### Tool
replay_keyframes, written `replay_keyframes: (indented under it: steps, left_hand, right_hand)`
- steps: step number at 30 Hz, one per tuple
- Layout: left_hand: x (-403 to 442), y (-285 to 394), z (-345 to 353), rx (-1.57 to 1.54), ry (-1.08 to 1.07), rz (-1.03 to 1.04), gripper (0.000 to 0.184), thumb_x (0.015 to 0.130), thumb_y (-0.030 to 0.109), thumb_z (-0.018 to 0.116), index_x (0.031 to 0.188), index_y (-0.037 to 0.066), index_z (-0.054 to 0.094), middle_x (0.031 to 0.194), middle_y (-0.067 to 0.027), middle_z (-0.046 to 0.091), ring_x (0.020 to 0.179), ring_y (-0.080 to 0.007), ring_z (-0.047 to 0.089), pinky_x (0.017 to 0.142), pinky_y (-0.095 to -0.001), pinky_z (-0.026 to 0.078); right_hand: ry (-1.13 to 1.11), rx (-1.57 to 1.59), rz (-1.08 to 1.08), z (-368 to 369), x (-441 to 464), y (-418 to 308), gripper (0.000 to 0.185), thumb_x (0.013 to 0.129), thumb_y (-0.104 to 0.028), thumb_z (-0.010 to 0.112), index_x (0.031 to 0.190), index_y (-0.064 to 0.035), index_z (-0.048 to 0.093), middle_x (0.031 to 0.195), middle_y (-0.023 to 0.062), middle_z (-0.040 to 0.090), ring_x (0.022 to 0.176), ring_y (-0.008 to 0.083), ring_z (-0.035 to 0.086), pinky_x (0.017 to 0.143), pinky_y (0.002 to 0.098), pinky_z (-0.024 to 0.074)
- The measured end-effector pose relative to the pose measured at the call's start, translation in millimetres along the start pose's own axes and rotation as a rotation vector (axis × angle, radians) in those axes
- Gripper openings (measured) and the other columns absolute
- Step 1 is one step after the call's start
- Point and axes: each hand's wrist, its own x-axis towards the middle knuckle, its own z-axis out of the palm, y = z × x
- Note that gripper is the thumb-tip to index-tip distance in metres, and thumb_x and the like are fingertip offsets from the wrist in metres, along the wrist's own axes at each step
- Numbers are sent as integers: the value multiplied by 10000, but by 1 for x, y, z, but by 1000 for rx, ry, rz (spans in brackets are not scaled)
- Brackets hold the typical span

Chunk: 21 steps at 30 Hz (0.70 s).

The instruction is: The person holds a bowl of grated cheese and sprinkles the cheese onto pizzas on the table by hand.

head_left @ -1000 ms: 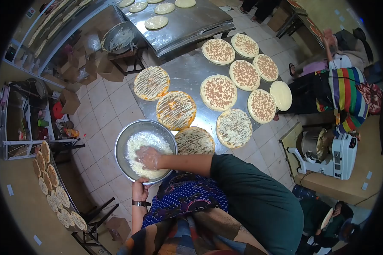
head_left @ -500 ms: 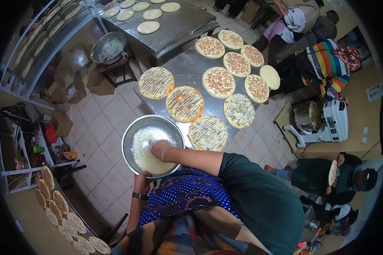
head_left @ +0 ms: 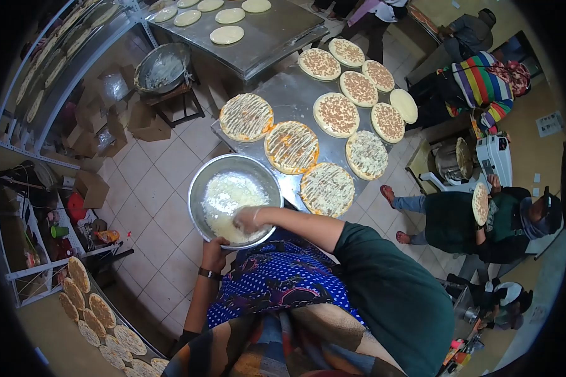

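Observation:
A wide metal bowl (head_left: 195, 188) is tilted slightly against the apron at my front, holding a pale, grated-looking topping (head_left: 227, 195), perhaps cheese. My left hand (head_left: 216, 252) grips its near-left rim. Inside the bowl, my right hand (head_left: 250, 220), in what looks like a thin clear glove, is down in the topping; its fingers are partly hidden and blurred. Just beyond the bowl, flat round pizzas with stripes of sauce lie on the metal table: an orange-edged one (head_left: 291, 147), a pale one (head_left: 327, 190) and one at the left corner (head_left: 246, 117).
Several rounds with brown crumbly topping (head_left: 336, 115) cover the table's far side. Plain dough rounds (head_left: 227, 34) lie on another metal table. A large basin (head_left: 162, 68) rests on a stool at left. At right, a person (head_left: 459, 217) carries a round near a mixer (head_left: 493, 157).
My right hand has shifted within the bowl, toward the near right, and more topping shows behind it. The view has turned slightly. The person carrying a round at right has moved closer to the mixer.

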Motion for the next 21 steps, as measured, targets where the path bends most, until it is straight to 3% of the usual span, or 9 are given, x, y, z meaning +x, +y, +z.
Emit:
replay_keyframes:
  steps: [3, 6, 10, 12, 14, 16, 18, 20, 21]
  left_hand:
    - [10, 21, 25, 167, -64, -13, 420, 679, -67, 454, 1096, -25, 424, 902, -111, 529, 741, -209, 575, 605, -349, 552]
    - [15, 43, 59, 207, -48, 70, 485, 659, -87, 453, 1131, 5, 399, 873, -83, 505, 685, -177, 552, 529, -306, 529]
    - [31, 64, 68, 231, -25, 110, 504, 655, -100, 447, 1141, 19, 390, 859, -78, 490, 647, -172, 536, 505, -300, 514]
    - [38, 67, 66, 224, -13, 92, 508, 655, -104, 444, 1144, 21, 386, 855, -79, 486, 638, -173, 532, 503, -304, 513]
    - [49, 69, 58, 163, 5, 119, 488, 647, -115, 450, 1115, 11, 392, 858, -110, 512, 631, -193, 558, 484, -318, 539]
    - [51, 76, 55, 158, 38, 101, 475, 653, -113, 449, 1108, 11, 394, 844, -111, 512, 624, -196, 559, 484, -321, 540]
    - [47, 85, 57, 161, 72, 76, 442, 666, -106, 447, 1090, 4, 397, 813, -111, 510, 625, -204, 561, 493, -333, 544]
    - [41, 96, 63, 146, 95, 98, 427, 668, -104, 446, 1080, -2, 400, 804, -108, 509, 628, -203, 559, 505, -338, 544]
    - [41, 101, 64, 129, 116, 123, 413, 670, -103, 446, 1070, -8, 403, 794, -106, 509, 632, -203, 557, 516, -344, 543]
  right_hand:
    - [33, 940, 168, -39, -32, 19, 278, 676, -53, 653, 948, -36, 599, 828, 64, 624, 672, 122, 555, 497, 273, 465]
    - [230, 1125, 254, -87, -75, 42, 261, 712, -139, 682, 944, -44, 609, 925, 76, 616, 839, 164, 579, 568, 297, 517]
    - [574, 1167, 448, -112, -111, 116, 318, 713, -166, 677, 1016, -82, 626, 928, 133, 633, 735, 196, 615, 633, 310, 529]
    - [669, 717, 587, -98, -112, 169, 248, 717, -130, 673, 951, -51, 651, 840, 112, 649, 715, 171, 611, 559, 262, 484]
    - [589, 285, 578, -86, -119, 207, 215, 697, -117, 660, 905, -63, 670, 808, 129, 663, 735, 208, 629, 629, 315, 487]
    - [650, 433, 649, -48, -102, 290, 219, 685, -132, 662, 894, -67, 674, 810, 130, 664, 737, 224, 631, 664, 323, 485]
    - [711, 587, 723, -58, -99, 289, 223, 674, -147, 664, 883, -70, 677, 811, 132, 665, 739, 240, 633, 698, 332, 484]
    - [723, 177, 855, -76, -96, 280, 227, 671, -151, 663, 885, -75, 674, 827, 126, 660, 738, 244, 630, 695, 324, 484]
    - [726, 182, 857, -81, -92, 278, 227, 671, -151, 663, 885, -75, 674, 827, 126, 660, 738, 244, 630, 695, 324, 484]
